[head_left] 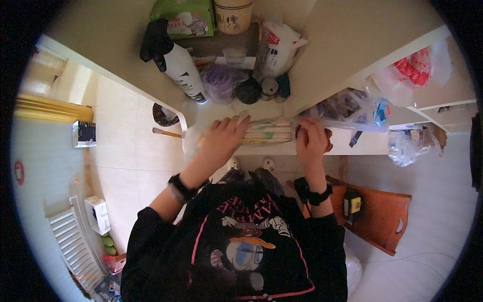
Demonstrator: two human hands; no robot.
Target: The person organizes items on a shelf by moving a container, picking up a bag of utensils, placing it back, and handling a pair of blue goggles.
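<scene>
A clear plastic bag of pale, slim sticks that look like disposable chopsticks [266, 132] lies crosswise along the front of the white shelf [211, 117]. My left hand [225, 140] grips its left part, fingers laid over the plastic. At the bag's right end, my right hand [312, 138] is closed with its fingers curled on the plastic. Beside the right palm shows a small dark red thing [329, 140], mostly hidden. A yellow stick with a pale tip [167, 133] juts out past the shelf's left edge, beyond my left hand.
Behind the bag stand a white spray bottle [183, 70] with a black head, a purple roll [220, 83], a white plastic packet [280, 50], a green box [183, 19] and a paper cup [233, 16]. Plastic bags [344, 108] fill the right side. A wooden chair [378, 216] stands lower right.
</scene>
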